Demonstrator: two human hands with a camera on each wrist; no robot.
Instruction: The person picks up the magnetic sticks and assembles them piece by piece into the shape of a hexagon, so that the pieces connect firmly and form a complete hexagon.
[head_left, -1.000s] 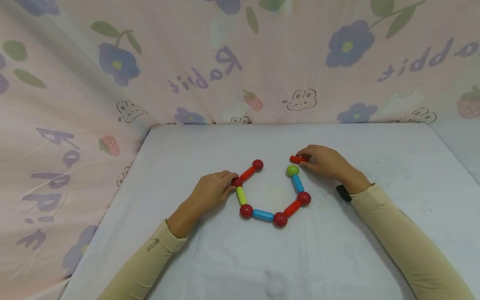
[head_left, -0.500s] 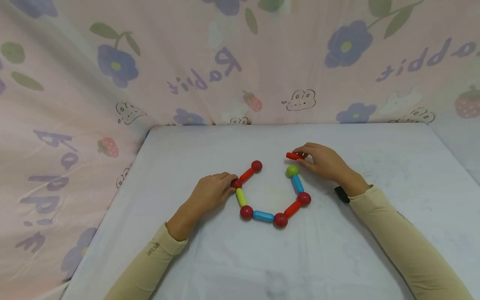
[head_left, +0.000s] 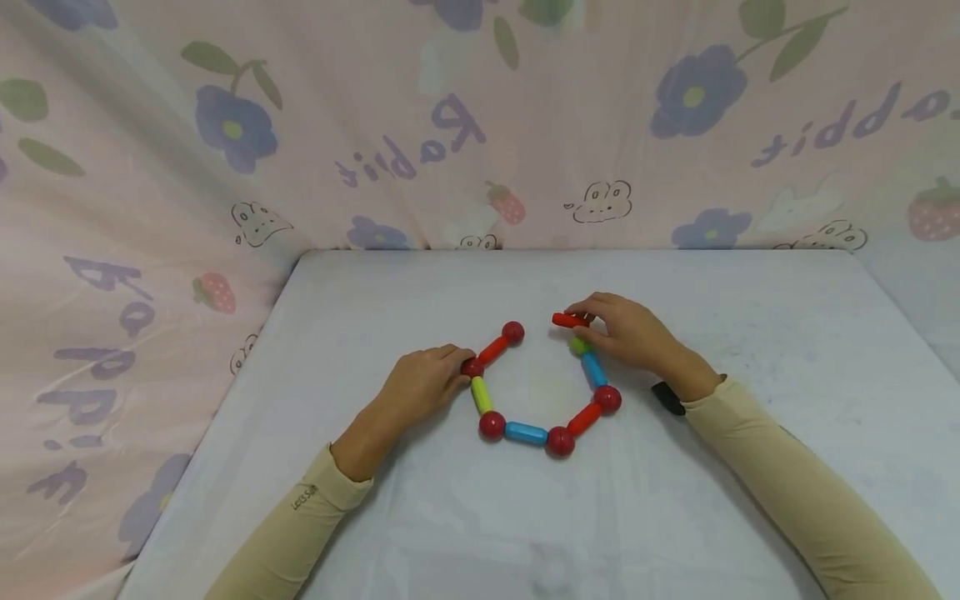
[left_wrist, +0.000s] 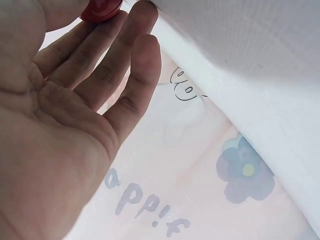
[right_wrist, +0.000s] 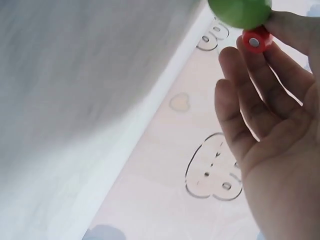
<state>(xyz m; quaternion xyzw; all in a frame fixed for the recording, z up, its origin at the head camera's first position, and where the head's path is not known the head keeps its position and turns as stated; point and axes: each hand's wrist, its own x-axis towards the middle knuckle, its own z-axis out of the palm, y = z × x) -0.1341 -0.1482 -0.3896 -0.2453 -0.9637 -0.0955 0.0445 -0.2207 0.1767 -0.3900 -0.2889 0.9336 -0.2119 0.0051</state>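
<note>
A chain of magnetic balls and rods lies as a ring with a gap at its far side. My left hand grips a red ball at the chain's left corner, between a red rod and a yellow-green rod. My right hand pinches a loose red rod just beyond the green ball at the chain's right end. In the right wrist view, the rod's silver end shows beside the green ball, and the thumb lies against or very near that ball.
Another red ball ends the chain's left branch. Blue rods, a red rod and more red balls form the near side. Behind the white table hangs a printed cloth. Something black sits under the right wrist.
My right hand has carried the loose red rod leftward, from right of the green ball to its far side, lifting and then lowering it slightly. The left hand keeps its grip in place.
</note>
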